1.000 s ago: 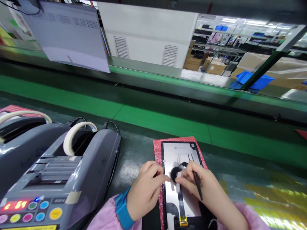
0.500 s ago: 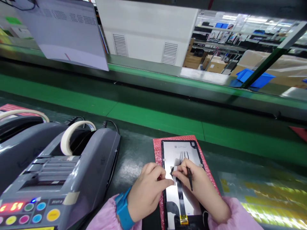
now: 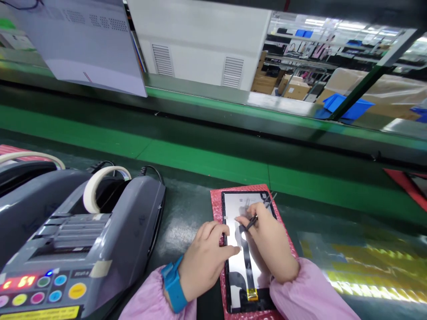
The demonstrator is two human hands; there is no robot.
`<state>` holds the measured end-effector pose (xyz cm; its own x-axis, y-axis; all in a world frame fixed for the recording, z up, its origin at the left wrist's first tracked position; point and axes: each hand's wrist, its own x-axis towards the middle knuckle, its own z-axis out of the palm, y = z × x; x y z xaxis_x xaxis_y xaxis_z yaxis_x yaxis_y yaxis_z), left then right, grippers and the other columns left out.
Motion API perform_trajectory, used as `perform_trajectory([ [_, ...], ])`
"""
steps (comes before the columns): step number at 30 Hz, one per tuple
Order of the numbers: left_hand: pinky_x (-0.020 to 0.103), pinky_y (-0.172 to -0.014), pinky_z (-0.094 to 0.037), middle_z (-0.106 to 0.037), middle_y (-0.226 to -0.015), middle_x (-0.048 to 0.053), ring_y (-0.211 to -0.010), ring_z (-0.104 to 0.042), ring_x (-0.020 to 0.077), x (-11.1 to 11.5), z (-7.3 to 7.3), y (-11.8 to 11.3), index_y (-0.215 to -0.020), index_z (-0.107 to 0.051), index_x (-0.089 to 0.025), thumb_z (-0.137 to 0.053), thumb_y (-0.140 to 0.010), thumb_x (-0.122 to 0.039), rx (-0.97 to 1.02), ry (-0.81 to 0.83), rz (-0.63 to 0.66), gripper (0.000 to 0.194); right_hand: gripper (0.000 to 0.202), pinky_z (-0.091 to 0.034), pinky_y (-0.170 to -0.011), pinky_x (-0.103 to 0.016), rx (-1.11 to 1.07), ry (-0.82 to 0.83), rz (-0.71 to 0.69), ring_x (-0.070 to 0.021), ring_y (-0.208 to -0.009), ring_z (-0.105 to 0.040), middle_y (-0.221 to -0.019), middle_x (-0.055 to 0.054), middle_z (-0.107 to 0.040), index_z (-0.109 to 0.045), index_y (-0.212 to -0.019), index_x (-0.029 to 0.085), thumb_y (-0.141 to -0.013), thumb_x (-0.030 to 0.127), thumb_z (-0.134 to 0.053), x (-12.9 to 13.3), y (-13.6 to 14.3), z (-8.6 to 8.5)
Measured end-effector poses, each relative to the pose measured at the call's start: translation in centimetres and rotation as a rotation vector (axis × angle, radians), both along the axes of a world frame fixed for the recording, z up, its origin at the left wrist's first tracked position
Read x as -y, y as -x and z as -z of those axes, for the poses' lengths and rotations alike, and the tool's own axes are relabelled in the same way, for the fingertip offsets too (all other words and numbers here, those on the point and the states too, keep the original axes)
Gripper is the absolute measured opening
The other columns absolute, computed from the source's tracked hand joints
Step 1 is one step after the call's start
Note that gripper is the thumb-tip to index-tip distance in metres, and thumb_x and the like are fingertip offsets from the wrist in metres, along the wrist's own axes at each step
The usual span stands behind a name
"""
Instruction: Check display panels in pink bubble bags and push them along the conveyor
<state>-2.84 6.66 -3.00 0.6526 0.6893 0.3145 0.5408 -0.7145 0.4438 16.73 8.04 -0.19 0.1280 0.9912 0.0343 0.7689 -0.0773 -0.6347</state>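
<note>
Leftmost, 2 grey tape dispensers (image 3: 83, 240) sit at the left edge of the dark green bench (image 3: 187, 213), each carrying a roll of pale tape (image 3: 100, 186); the nearer one shows lit red digits and coloured buttons. Right of them, a pink bubble-wrap mat (image 3: 216, 209) lies near the bench's front edge, with a panel (image 3: 233, 271) flat on it, black flex strip (image 3: 246, 262) running down its middle. Left hand (image 3: 203, 262), blue wristband, rests loosely curled on the panel's left edge, fingertips touching its face. Right hand (image 3: 267, 244) lies on the panel, fingers pinched narrow around black tweezers (image 3: 258, 213), pressing the strip's upper end. Beyond runs a green conveyor (image 3: 213, 155).
</note>
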Motion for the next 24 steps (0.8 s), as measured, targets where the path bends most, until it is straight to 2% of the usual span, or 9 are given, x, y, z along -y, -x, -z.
perform_trajectory([
  [3,0.064,-0.115,-0.026,-0.033,-0.153,0.014,-0.144,-0.025,0.0364,0.2,-0.1,0.1,-0.125,-0.060,-0.022,-0.049,-0.074,0.001,-0.075,-0.045,-0.055,0.058,0.030,-0.041,-0.058,-0.032,0.037,-0.012,0.137,-0.0229,-0.059,-0.062,-0.085,0.000,-0.066,-0.046,-0.094,0.029,-0.090,0.058,-0.054,0.2,-1.5,-1.9],
  [6,0.065,-0.118,-0.020,-0.023,-0.164,0.012,-0.152,-0.012,0.0365,0.3,0.3,0.2,-0.141,-0.050,-0.026,-0.052,-0.071,0.001,-0.180,-0.055,-0.069,0.075,0.031,-0.044,-0.060,-0.033,0.106,0.028,0.209,-0.0270,-0.071,-0.066,-0.093,-0.005,-0.066,-0.043,-0.096,0.028,-0.092,0.059,-0.045,1.0,-4.3,-2.8],
  [8,0.065,-0.118,-0.020,-0.024,-0.166,0.011,-0.153,-0.012,0.0373,0.3,0.5,0.1,-0.147,-0.044,-0.031,-0.055,-0.068,0.000,-0.256,-0.060,-0.088,0.085,0.024,-0.044,-0.062,-0.035,0.209,0.116,0.200,-0.0296,-0.072,-0.065,-0.083,-0.006,-0.063,-0.040,-0.091,0.028,-0.095,0.051,-0.035,1.8,-5.9,-2.3],
  [11,0.066,-0.119,-0.018,-0.022,-0.167,0.014,-0.153,-0.013,0.0393,0.2,0.3,-0.4,-0.154,-0.036,-0.027,-0.056,-0.065,-0.002,-0.389,-0.039,-0.131,0.094,0.020,-0.043,-0.060,-0.035,0.220,0.224,0.131,-0.0268,-0.061,-0.061,-0.074,-0.004,-0.056,-0.036,-0.085,0.028,-0.096,0.042,-0.026,2.9,-7.1,-0.6],
  [16,0.065,-0.120,-0.017,-0.021,-0.166,0.018,-0.152,-0.013,0.0401,0.0,-1.2,-0.9,-0.157,-0.032,-0.015,-0.051,-0.067,-0.005,-0.511,0.048,-0.119,0.092,0.025,-0.041,-0.056,-0.030,-0.030,0.231,-0.001,-0.0217,-0.058,-0.055,-0.067,0.004,-0.049,-0.033,-0.082,0.029,-0.087,0.049,-0.048,3.3,-6.7,1.3],
  [18,0.064,-0.120,-0.019,-0.021,-0.165,0.017,-0.152,-0.014,0.0393,-0.1,-1.4,-0.8,-0.158,-0.029,-0.014,-0.051,-0.070,-0.005,-0.481,0.051,-0.130,0.091,0.026,-0.039,-0.054,-0.028,-0.138,0.138,-0.030,-0.0179,-0.055,-0.048,-0.066,0.007,-0.042,-0.032,-0.082,0.029,-0.088,0.048,-0.048,2.6,-6.8,0.9],
  [20,0.062,-0.120,-0.023,-0.022,-0.165,0.017,-0.152,-0.016,0.0387,-0.1,-1.1,-0.6,-0.159,-0.026,-0.016,-0.050,-0.079,-0.008,-0.408,0.044,-0.148,0.084,0.025,-0.039,-0.055,-0.026,-0.190,-0.069,-0.050,-0.0158,-0.057,-0.044,-0.071,0.007,-0.039,-0.033,-0.083,0.029,-0.092,0.046,-0.048,1.1,-7.0,-0.2],
  [22,0.061,-0.119,-0.027,-0.023,-0.165,0.017,-0.152,-0.016,0.0385,-0.2,-0.3,-0.4,-0.160,-0.022,-0.017,-0.051,-0.086,-0.011,-0.322,0.035,-0.170,0.080,0.025,-0.041,-0.059,-0.026,-0.177,-0.275,-0.066,-0.0153,-0.062,-0.045,-0.076,0.006,-0.040,-0.033,-0.085,0.029,-0.094,0.044,-0.051,-1.3,-7.5,-1.5],
  [24,0.060,-0.118,-0.029,-0.023,-0.166,0.016,-0.152,-0.016,0.0384,-0.2,0.7,-0.2,-0.161,-0.018,-0.020,-0.054,-0.085,-0.011,-0.253,0.018,-0.186,0.085,0.025,-0.042,-0.062,-0.027,-0.146,-0.382,-0.066,-0.0152,-0.065,-0.046,-0.080,0.006,-0.041,-0.035,-0.087,0.028,-0.094,0.043,-0.053,-4.6,-8.2,-2.6],
])
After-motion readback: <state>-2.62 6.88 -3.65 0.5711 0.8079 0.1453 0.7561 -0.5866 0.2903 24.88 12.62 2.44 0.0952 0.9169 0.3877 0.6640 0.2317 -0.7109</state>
